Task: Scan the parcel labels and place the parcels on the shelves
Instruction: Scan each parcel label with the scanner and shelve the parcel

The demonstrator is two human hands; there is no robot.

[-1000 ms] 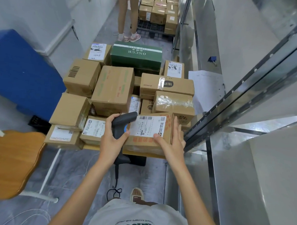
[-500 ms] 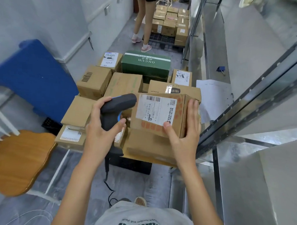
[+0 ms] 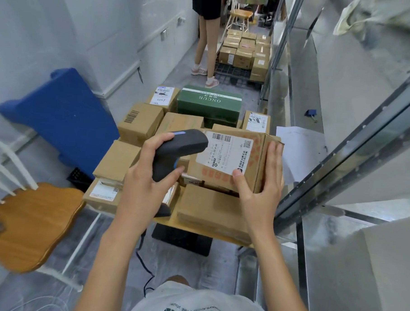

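While my right hand (image 3: 260,188) clamps the brown cardboard parcel (image 3: 232,161) by its side, my left hand (image 3: 149,176) grips the black handheld scanner (image 3: 178,151), nose over its white label (image 3: 224,152).

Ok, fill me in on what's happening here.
A person is scanning a parcel. The left hand grips a black handheld scanner, its head at the white label. The right hand holds the cardboard parcel raised above a stack of other boxes. The metal shelves stand to the right; this parcel isn't shelved yet.
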